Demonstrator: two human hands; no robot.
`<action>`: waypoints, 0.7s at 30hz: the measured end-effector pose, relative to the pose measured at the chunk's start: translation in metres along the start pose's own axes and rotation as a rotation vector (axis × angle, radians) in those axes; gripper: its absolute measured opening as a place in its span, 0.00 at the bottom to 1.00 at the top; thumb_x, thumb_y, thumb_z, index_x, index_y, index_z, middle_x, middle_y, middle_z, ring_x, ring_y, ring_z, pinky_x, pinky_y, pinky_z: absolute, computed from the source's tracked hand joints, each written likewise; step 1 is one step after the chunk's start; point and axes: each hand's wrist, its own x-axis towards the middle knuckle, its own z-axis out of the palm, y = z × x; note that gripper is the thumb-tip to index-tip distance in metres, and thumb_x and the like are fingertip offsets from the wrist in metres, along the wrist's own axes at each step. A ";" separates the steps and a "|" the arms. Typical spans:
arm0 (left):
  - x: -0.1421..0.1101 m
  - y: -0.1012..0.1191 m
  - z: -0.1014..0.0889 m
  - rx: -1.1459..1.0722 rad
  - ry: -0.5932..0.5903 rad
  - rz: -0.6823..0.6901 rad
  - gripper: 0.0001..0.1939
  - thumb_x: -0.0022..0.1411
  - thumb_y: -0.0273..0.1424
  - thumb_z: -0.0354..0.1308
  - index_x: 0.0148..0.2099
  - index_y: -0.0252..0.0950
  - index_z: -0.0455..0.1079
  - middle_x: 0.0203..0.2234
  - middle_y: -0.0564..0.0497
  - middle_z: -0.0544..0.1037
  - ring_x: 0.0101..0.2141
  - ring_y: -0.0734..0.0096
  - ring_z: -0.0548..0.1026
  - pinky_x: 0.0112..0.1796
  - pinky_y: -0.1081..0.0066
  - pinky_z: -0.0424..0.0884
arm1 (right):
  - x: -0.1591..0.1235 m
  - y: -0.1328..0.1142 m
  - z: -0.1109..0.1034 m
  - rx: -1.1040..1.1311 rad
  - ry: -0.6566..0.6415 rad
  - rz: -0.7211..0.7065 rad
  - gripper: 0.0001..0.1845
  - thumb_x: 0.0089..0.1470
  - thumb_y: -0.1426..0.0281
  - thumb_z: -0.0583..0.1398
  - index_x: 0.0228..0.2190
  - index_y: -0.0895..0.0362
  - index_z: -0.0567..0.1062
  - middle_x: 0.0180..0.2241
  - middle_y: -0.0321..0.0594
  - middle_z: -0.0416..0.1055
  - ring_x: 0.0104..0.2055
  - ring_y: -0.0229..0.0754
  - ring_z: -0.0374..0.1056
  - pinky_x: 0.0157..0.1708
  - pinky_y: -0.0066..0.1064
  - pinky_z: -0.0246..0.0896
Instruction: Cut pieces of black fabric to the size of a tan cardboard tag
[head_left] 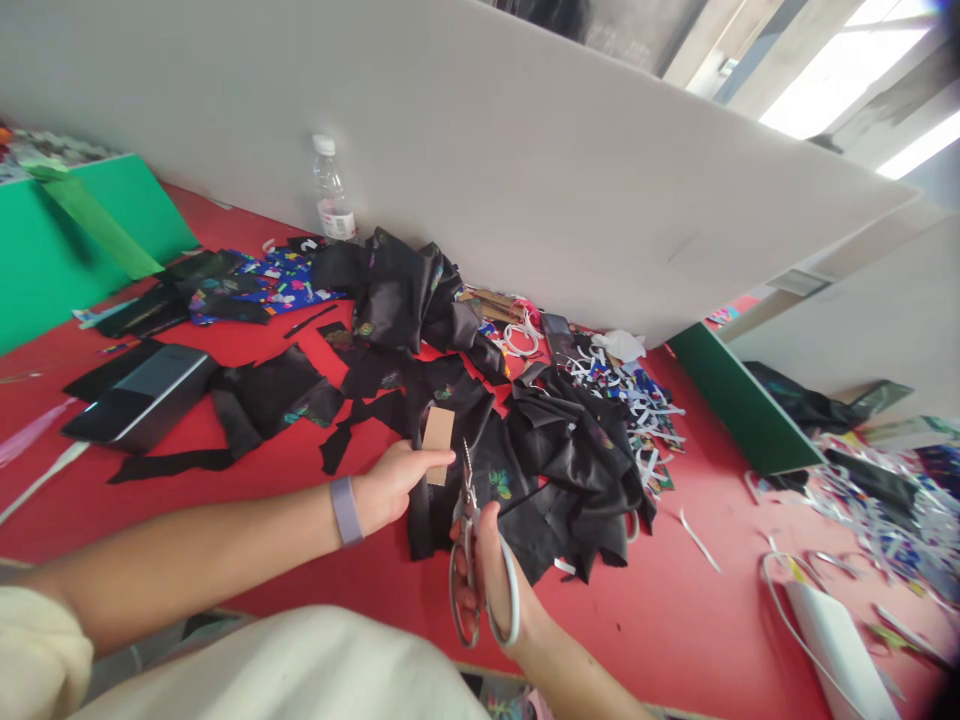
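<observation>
A pale upright panel (525,160) closes off the far side of the red bench (675,620), so reach is bounded there; along the near edge, red surface shows between the cloth and the person, widening to the right of the right forearm. A green board (45,250) bounds the left side, and a dark green board (742,405) stands on the right. Between them black printed cloth (570,430) spreads in folds and cut pieces across the middle, with red gaps among the left pieces. White and blue scraps (649,405) crowd its right flank. A dark box-shaped device (154,395) sits at left, and a clear bottle (334,200) stands against the panel. The right hand (491,565) grips the scissors (470,515) by their spread handles, blades pointing away from the body, just beside the left hand (394,485). That one is narrowed on a tan card (438,432), which lies over the black cloth; whether cloth is pinched too, I cannot tell.
</observation>
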 end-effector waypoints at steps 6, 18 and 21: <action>-0.003 0.001 0.001 0.009 -0.015 -0.011 0.10 0.47 0.25 0.66 0.35 0.29 0.75 0.28 0.42 0.81 0.29 0.60 0.80 0.33 0.65 0.75 | 0.004 -0.001 -0.001 -0.058 -0.006 -0.033 0.41 0.42 0.31 0.46 0.35 0.55 0.64 0.17 0.27 0.56 0.10 0.31 0.50 0.05 0.26 0.54; 0.002 -0.005 -0.002 -0.013 -0.028 -0.005 0.14 0.44 0.26 0.68 0.36 0.27 0.75 0.29 0.40 0.81 0.29 0.58 0.79 0.33 0.64 0.75 | 0.002 -0.001 -0.002 -0.130 0.031 -0.042 0.45 0.33 0.27 0.47 0.33 0.55 0.64 0.18 0.26 0.54 0.11 0.28 0.47 0.03 0.23 0.50; 0.002 -0.005 -0.002 -0.028 -0.019 -0.011 0.14 0.43 0.26 0.69 0.35 0.28 0.75 0.27 0.41 0.81 0.27 0.58 0.79 0.33 0.64 0.75 | 0.002 -0.002 -0.001 -0.144 0.019 -0.063 0.46 0.32 0.27 0.47 0.33 0.55 0.63 0.18 0.25 0.54 0.11 0.28 0.47 0.04 0.23 0.52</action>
